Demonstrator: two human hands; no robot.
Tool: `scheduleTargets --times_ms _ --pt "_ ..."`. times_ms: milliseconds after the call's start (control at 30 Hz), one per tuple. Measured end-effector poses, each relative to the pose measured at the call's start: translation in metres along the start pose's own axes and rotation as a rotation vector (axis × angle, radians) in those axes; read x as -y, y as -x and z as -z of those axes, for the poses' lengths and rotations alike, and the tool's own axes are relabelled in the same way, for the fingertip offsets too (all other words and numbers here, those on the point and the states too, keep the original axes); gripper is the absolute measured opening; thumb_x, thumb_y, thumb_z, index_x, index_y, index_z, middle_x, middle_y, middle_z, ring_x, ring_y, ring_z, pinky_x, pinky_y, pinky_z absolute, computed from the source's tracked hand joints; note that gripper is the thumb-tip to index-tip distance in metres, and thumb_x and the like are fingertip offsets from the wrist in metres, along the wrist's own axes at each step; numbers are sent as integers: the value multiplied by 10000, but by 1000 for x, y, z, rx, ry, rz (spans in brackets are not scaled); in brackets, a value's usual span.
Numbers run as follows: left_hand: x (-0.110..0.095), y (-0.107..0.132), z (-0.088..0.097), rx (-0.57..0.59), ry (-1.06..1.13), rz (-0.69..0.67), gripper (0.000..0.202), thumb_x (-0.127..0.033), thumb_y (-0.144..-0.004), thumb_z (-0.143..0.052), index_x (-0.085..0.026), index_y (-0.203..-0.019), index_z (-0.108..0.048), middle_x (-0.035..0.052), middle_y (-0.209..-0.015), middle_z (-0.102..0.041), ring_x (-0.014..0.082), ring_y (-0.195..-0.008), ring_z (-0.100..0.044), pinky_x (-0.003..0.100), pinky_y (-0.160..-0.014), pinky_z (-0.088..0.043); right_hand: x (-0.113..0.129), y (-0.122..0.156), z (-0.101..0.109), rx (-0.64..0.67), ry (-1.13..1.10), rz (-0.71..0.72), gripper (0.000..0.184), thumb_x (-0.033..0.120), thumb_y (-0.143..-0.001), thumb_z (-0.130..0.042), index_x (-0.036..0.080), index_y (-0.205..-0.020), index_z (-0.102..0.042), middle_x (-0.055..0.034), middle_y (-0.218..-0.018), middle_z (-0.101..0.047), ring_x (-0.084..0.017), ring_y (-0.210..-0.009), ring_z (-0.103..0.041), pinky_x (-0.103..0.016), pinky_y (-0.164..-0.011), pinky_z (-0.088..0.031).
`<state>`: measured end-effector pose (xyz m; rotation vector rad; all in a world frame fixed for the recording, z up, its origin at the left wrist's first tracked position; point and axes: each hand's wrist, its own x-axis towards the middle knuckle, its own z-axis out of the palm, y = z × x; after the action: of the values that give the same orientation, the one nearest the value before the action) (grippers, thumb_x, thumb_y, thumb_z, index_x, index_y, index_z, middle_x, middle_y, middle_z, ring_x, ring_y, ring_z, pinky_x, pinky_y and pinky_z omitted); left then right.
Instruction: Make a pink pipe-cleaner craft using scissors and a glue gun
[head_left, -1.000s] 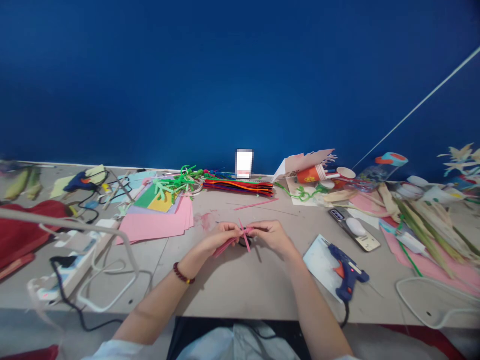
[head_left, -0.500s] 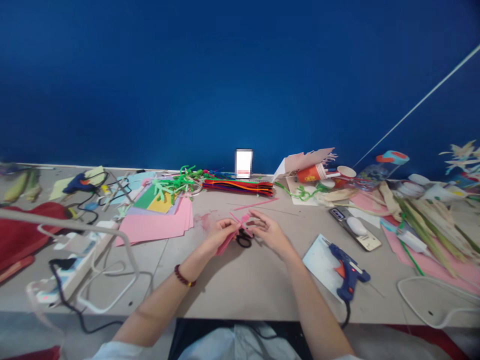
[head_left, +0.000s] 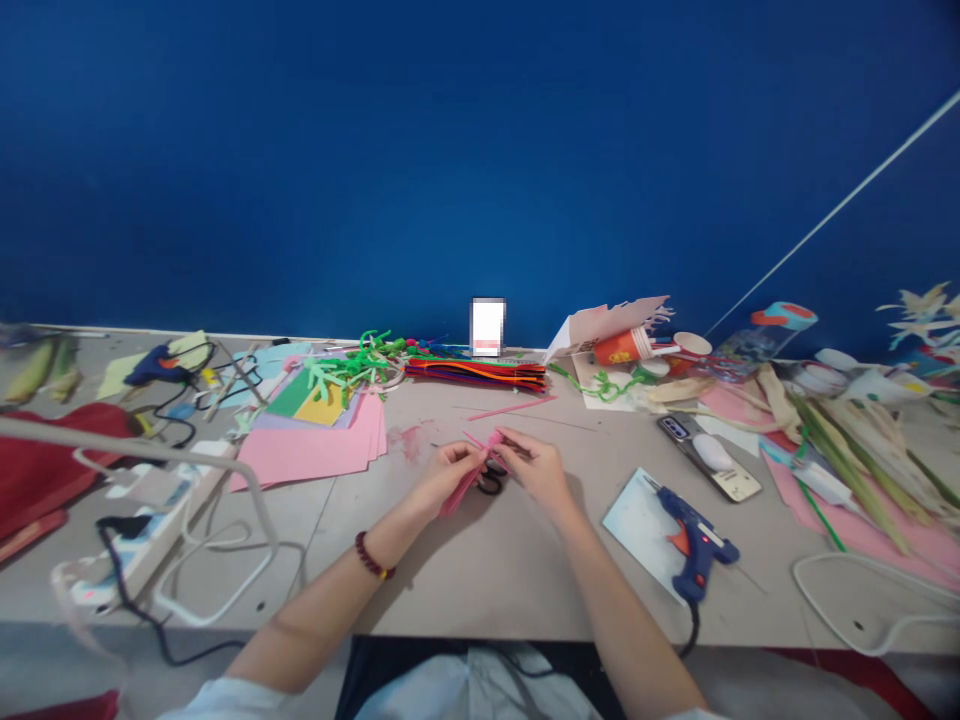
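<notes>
Your left grip (head_left: 448,478) is clenched on a bundle of pink pipe cleaners (head_left: 461,491) held just above the table (head_left: 420,580), your right grip (head_left: 538,472) pinches its upper end, and black-handled scissors (head_left: 490,482) lie half hidden beneath your hands, their blades out of sight.
</notes>
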<state>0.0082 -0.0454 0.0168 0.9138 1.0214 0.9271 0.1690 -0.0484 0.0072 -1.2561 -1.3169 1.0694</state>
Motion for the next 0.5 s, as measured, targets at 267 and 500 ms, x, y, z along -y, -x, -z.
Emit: scheduleTargets --times_ms 267,500 --pt "-2 1 -1 24 12 13 306 -393 -609 -773 -122 -682 -648 6 -575 -620 75 -498 -533 197 -534 -424 4 1 -1 -38 48 57 319 405 -732 -645 191 -954 -730 -82 -960 -725 -248 -864 -674 -396 -852 -522" --pt "1 -3 3 16 45 -13 334 -375 -606 -777 -136 -780 -620 -14 -582 -608 79 -471 -530 203 -508 -422 -6 -4 -2 39 -103 -23 383 441 -719 -661 174 -991 -701 -90 -1002 -710 -230 -890 -663 -375 -845 -519"
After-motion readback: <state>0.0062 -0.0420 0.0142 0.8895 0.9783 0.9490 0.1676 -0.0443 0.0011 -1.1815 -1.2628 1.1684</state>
